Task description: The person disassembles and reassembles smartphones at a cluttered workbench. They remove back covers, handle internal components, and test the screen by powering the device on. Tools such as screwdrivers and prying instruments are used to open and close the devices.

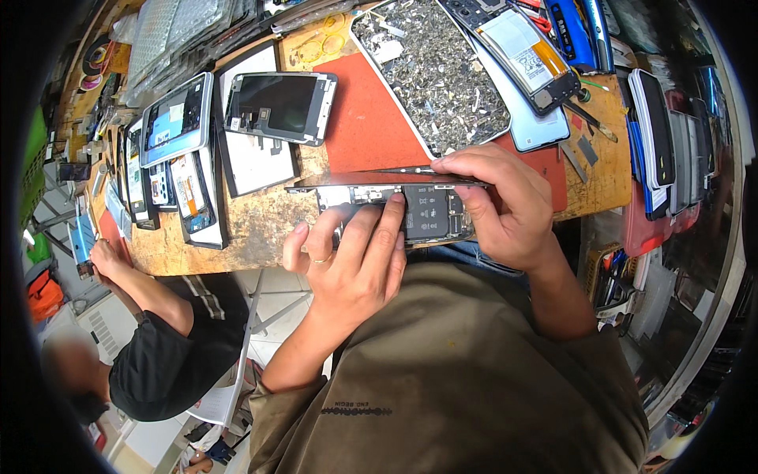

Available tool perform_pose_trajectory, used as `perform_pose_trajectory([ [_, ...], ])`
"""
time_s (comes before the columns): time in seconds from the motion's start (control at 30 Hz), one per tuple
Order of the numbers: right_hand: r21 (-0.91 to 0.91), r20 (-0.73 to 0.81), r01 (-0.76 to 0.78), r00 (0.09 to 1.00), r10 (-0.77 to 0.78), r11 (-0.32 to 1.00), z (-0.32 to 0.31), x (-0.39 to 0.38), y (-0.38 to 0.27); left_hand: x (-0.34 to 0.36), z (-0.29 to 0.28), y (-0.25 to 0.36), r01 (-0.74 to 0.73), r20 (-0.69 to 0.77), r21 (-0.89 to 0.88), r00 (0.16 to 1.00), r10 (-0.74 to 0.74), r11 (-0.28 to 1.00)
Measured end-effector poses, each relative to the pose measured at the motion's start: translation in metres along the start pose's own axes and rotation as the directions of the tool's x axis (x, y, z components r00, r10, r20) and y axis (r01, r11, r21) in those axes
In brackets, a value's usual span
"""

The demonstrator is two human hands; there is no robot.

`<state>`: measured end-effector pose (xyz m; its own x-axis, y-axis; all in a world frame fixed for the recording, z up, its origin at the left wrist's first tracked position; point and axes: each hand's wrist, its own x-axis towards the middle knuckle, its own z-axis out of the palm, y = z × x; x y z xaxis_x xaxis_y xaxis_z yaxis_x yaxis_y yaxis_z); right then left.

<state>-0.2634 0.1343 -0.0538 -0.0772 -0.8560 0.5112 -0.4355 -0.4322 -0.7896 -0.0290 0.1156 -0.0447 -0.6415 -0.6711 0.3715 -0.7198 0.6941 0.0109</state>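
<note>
An opened smartphone [430, 225] is held at the near edge of the bench, its dark battery and inner parts showing. My left hand [351, 265], a ring on one finger, grips its near side. The left fingertips press on the inner parts, and part of the left thumb shows below the phone's edge. Tilted up along the far side is a thin dark screen panel [387, 178], seen almost edge-on. My right hand [509, 209] pinches this panel at its right end between thumb and fingers. Whether the panel still joins the body is hidden.
Beyond lies a tray [430, 142] of tiny metal bits on a red mat [371, 110]. Phones and a loose screen [280, 107] crowd the left; an opened phone [533, 59] rests at the far right beside tweezers [596, 122]. A co-worker [174, 332] sits at the left.
</note>
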Motion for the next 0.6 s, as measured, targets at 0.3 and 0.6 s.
perform_pose_trajectory([
  [0.3, -0.019, 0.01, 0.043, 0.999, -0.043, 0.999, -0.001, -0.001, -0.001, 0.002, -0.011, 0.001, -0.084, 0.127, 0.041, 0.989, 0.079, 0.996],
  [0.6, -0.297, 0.352, 0.024, 0.932, 0.086, 0.954, -0.038, -0.006, -0.033, 0.0, -0.027, -0.082, 0.162, 0.111, -0.572, 0.987, -0.12, 0.804],
])
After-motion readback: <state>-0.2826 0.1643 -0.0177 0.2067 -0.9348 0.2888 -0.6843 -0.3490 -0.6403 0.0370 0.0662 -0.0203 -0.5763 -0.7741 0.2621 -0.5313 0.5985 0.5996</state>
